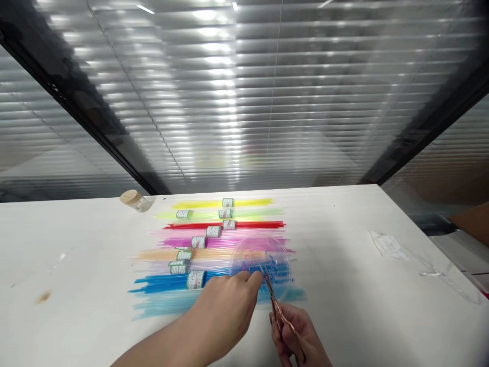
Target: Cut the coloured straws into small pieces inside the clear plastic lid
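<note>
- The right hand (303,329) is gripping the scissors (274,304) by the copper-coloured handles, at the near side of the clear bowl (282,246).
- The scissors' long axis is slanting from lower right to upper left; the tips are pointing away from the person, and the blades are standing slightly apart over the bowl.
- The left hand (233,298) is pressing thumb and fingers together beside the blades; whether this grip is holding anything cannot be told.
- The bowl is overlapping the straws (160,282) and containing small blue pieces (269,261).
- The straws are lying in coloured rows, left to right, with paper bands (196,280).
- The left forearm is hiding part of the nearest rows.
- A jar (140,204) is sitting far left on the counter (344,275); a wrapper (389,245) is lying right.
</note>
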Motion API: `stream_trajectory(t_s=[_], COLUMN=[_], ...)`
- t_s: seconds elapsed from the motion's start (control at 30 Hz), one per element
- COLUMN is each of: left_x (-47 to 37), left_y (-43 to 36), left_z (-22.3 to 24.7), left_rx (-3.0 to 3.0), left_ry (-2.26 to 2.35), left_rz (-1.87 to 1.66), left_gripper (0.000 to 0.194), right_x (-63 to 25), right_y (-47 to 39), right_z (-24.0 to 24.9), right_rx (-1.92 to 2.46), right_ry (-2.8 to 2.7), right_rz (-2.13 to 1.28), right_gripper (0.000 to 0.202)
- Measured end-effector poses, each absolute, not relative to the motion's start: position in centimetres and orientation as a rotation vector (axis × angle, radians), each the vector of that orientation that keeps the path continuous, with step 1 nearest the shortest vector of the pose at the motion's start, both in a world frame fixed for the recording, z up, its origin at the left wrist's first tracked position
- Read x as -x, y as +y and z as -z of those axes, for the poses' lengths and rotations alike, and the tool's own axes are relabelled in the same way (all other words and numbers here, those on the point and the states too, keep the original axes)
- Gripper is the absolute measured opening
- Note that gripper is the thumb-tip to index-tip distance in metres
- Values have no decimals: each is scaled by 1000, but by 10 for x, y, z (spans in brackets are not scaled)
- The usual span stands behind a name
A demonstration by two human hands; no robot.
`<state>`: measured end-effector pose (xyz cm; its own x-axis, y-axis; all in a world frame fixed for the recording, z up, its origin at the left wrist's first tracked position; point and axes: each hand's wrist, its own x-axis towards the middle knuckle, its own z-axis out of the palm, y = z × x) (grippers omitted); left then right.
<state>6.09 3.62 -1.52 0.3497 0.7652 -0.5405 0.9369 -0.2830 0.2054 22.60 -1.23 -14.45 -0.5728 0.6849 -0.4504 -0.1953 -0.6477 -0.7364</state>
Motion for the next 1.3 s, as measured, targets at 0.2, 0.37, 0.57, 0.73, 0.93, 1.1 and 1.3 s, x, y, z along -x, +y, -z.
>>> stream_trajectory(t_s=[0.2,0.37,0.57,0.73,0.93,1.1,1.3], left_x=[-61,-60,-59,-60,-56,-53,-52], left_y=[37,37,36,39,37,36,38], left_z=[16,16,16,15,15,9,5], left_rx=[-2110,-2106,-2137,-2110,-2030,-2030,-2036], left_ry=[1477,1466,1463,1478,1590,1599,1596], left_rz=[481,489,468,491,419,472,499], left_gripper=[27,25,26,29,31,28,27], right_x=[-225,-227,-227,-228,-225,-221,-224], right_y=[-10,-10,-11,-16,-16,-12,-13], right_z=[144,144,145,151,146,136,140], right_rx=[1047,1039,1095,1105,1214,1282,1219], right_ry=[-891,-919,-902,-870,-765,-738,-751], right_rz=[-2234,-2221,-2221,-2210,-2194,-2175,-2188], right_gripper=[74,74,75,68,69,72,71])
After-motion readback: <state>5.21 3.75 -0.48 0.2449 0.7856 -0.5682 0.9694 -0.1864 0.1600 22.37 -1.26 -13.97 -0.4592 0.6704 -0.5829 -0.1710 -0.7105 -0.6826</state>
